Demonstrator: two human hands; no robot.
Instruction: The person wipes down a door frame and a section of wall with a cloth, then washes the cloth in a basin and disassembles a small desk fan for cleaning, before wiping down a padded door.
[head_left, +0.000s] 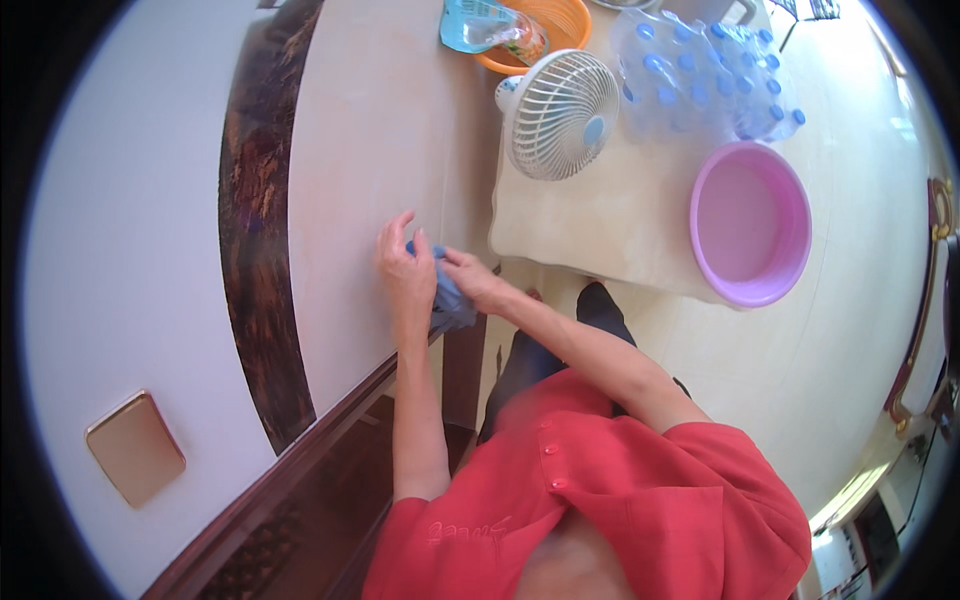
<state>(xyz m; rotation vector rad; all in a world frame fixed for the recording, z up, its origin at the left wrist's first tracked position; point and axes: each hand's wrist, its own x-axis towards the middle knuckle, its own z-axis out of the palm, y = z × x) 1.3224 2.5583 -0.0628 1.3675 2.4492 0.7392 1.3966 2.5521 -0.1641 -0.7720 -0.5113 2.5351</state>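
Note:
A crumpled, soft blue item (454, 301), cloth or a glove, is bunched between my two hands at the edge of the pale panel surface; motion blur hides its exact shape. My right hand (474, 280) pinches its upper side with thumb and fingertips. Around its upper left end my left hand (406, 262) is curled, the fingers bent and the thumb raised, with a bit of darker blue showing between them. The lower end of the item hangs loose below my right hand.
A white fan (564, 116) and an orange plastic basket (576, 22) with a packet (480, 31) stand beyond my hands. Wrapped water bottles (701, 79) and a pink basin (750, 225) share the pale table (585, 225). Dark wooden furniture (330, 480) lies beside my left arm.

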